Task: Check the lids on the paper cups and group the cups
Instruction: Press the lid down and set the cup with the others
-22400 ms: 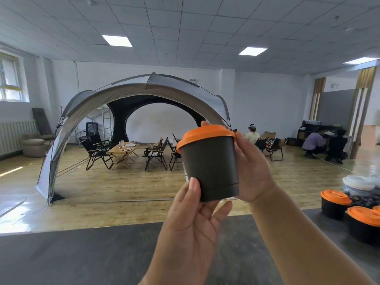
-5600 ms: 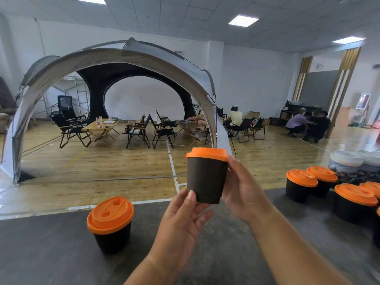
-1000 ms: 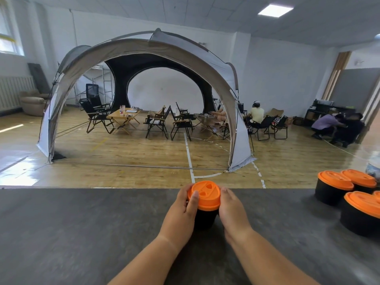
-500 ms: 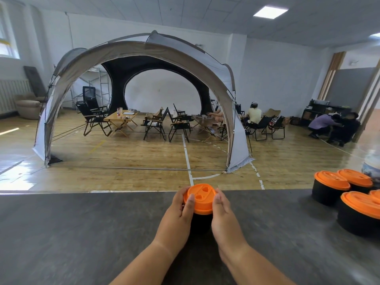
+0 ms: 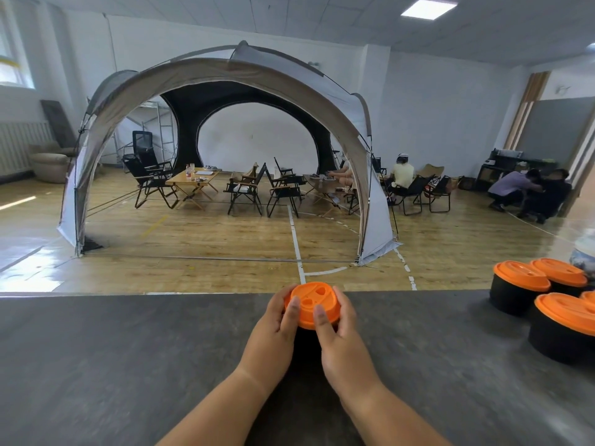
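- A black paper cup (image 5: 304,341) stands on the dark grey worktop (image 5: 128,365), close to its far edge, with an orange lid (image 5: 313,303) on top.
- The left hand (image 5: 273,326) wraps the cup from its own side; its fingers (image 5: 293,309) are closed around the lid's rim, with one lying over the lid's near edge.
- The right hand (image 5: 341,333) mirrors it on the other side, fingers (image 5: 320,317) closed on the rim and one resting on the lid's top.
- The cup's dark wall shows only in the narrow gap between the two palms, below the fingers.
- The lid sits slightly tilted toward the camera; its raised spout and holes face up.
- Well apart to the right of the right fingers, a group of black cups with orange lids (image 5: 521,284) stands on the worktop, touching or just beside each other.
- Beyond the fingers, across the wooden floor, stands a large arched tent (image 5: 225,72) with folding chairs (image 5: 244,191) inside.
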### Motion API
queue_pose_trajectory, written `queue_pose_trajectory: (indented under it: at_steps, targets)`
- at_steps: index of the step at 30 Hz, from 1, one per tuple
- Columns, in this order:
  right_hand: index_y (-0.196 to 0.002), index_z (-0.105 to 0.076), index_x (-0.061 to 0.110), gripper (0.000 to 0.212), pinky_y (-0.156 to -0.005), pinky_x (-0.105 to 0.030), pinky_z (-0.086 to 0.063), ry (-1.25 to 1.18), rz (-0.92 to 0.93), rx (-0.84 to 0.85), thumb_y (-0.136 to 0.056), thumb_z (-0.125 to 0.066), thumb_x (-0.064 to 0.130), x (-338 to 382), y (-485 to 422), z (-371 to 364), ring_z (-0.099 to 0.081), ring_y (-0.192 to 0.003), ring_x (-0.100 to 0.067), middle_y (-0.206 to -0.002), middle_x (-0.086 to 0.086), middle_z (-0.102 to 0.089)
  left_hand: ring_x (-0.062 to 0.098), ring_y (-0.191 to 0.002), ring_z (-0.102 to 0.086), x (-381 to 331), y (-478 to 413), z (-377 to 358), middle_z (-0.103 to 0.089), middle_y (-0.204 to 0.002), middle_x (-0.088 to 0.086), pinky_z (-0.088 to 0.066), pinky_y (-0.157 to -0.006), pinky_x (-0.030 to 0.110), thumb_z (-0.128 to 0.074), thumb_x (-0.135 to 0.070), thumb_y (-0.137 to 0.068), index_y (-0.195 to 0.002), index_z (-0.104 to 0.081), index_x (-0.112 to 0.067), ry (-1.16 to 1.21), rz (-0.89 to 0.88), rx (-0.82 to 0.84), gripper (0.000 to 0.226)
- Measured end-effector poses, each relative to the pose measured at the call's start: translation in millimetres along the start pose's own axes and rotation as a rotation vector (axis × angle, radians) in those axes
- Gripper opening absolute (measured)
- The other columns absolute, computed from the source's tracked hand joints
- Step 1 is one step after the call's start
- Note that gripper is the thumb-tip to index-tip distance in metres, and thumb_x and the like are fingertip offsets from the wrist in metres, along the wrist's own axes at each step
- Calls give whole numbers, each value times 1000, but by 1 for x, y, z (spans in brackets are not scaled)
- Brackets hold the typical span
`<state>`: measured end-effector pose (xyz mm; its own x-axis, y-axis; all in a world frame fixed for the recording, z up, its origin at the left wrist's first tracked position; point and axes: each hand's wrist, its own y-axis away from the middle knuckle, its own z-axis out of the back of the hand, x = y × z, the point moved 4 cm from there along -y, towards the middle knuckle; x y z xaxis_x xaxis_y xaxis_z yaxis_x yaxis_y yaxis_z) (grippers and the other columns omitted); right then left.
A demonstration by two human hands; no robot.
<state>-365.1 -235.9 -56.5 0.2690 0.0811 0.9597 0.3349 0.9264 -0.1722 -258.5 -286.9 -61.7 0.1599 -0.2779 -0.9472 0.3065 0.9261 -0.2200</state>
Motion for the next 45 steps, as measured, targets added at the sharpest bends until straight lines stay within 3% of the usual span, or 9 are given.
queue_pose_trajectory:
  at_steps: [5,9,16,22,27,32,37,41,45]
  targets:
    - [-127,-40,36,53,-82,-16,-42,-148,-52,-44,-81,-41,62,-3,-6,8,-53,-105,2,-117,14,-56,-3,-109,-56,-4,4,6,-61,-114,-20,-43,-94,16,-42,-43,-96,-118,-52,-42,-36,-49,-112,24]
    - [-126,-41,29,59,-90,-23,-42,-106,-45,-58,-77,-46,62,-3,-8,11,-53,-106,-4,-117,10,-55,-5,-101,-56,-6,2,5,-63,-107,-20,-43,-89,20,-37,-43,-100,-100,-56,-47,121,101,-118,19]
    - [-116,-34,34,59,-74,-14,-39,-23,-32,-93,-71,-45,69,-6,-4,8,-54,-109,-11,-117,7,-52,19,-120,-52,-1,4,-18,-59,-126,-1,-35,-111,47,-30,-69,-89,-129,-49,-39,433,283,-132,54]
    - [-115,-35,34,61,-83,-24,-47,-4,-10,-111,-69,-44,72,-10,-6,7,-57,-106,-11,-116,7,-53,5,-99,-54,-7,2,-26,-56,-115,-7,-44,-81,25,-31,-47,-100,-122,-48,-36,440,223,-263,30]
    - [-116,-38,31,47,-79,-20,-44,-25,-14,-85,-82,-48,62,-9,-8,9,-56,-104,-9,-114,7,-53,16,-104,-61,-10,2,-20,-64,-111,0,-46,-97,39,-30,-52,-100,-112,-58,-32,453,269,-261,36]
    - [-121,-42,27,33,-85,-24,-44,-51,-34,-31,-95,-48,48,-7,-10,13,-55,-107,-9,-116,8,-54,28,-110,-62,-12,-13,-8,-65,-120,13,-48,-99,46,-41,-36,-101,-112,-63,-17,382,294,-122,31]
    - [-112,-47,32,28,-97,-30,-46,-55,-33,24,-92,-47,51,-7,-15,16,-58,-109,-8,-115,8,-59,24,-105,-65,-7,-6,-14,-70,-111,10,-51,-89,39,-37,-46,-101,-113,-64,-22,527,335,-107,38]
    - [-110,-56,32,19,-91,-23,-47,-78,-34,45,-98,-45,41,-7,-17,19,-62,-102,-2,-109,9,-66,21,-114,-59,-1,-10,-13,-66,-119,3,-42,-105,42,-33,-49,-100,-116,-61,-36,451,335,-88,35]
    - [-116,-53,35,26,-84,-14,-44,-102,-29,56,-96,-41,48,-4,-14,16,-58,-106,1,-113,14,-63,12,-110,-57,3,-9,-9,-62,-117,-4,-43,-89,25,-30,-46,-101,-123,-55,-34,421,241,-149,35]
